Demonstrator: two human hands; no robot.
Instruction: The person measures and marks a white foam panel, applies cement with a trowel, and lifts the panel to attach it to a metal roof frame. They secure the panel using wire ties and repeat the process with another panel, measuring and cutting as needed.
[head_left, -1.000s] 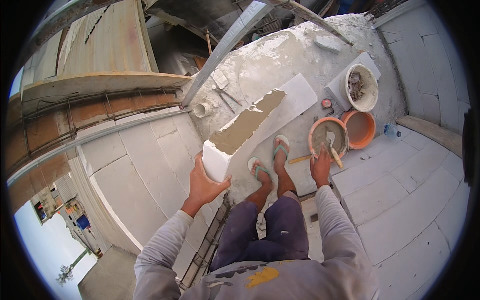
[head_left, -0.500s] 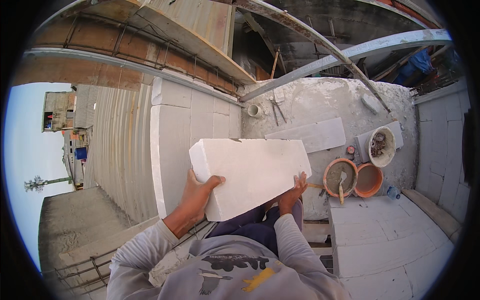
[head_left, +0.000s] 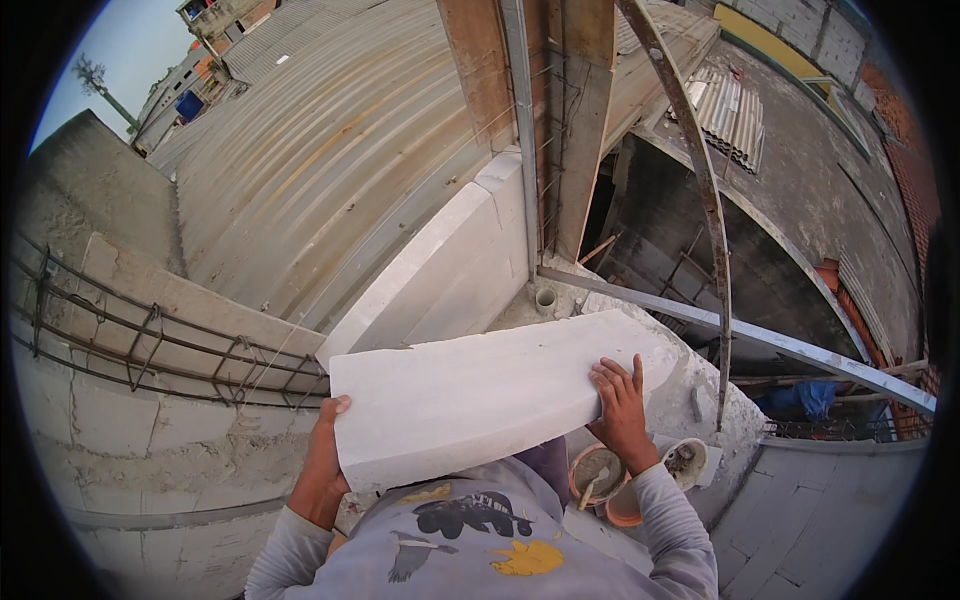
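Observation:
A long white lightweight concrete block (head_left: 480, 395) is held level in front of my body, one hand at each end. My left hand (head_left: 325, 445) grips its left end, thumb over the top edge and the other fingers mostly hidden behind the end face. On the right end, my right hand (head_left: 622, 410) presses with spread fingertips on the top and near side. Beyond the block's left end stands a low white block wall (head_left: 440, 265), its upper edge bare. The block hides part of the floor.
Right of my body sit an orange bucket of mortar with a trowel (head_left: 592, 488) and a pale rubble bucket (head_left: 685, 460). A rebar cage (head_left: 150, 335) runs along the left. A metal pole (head_left: 710, 200) and a slanting beam (head_left: 740, 325) cross ahead, near a corrugated roof (head_left: 330, 150).
My view has swung left toward the wall and roof. The block is now more level and nearer the wall's end, and my right hand has shifted onto its upper side.

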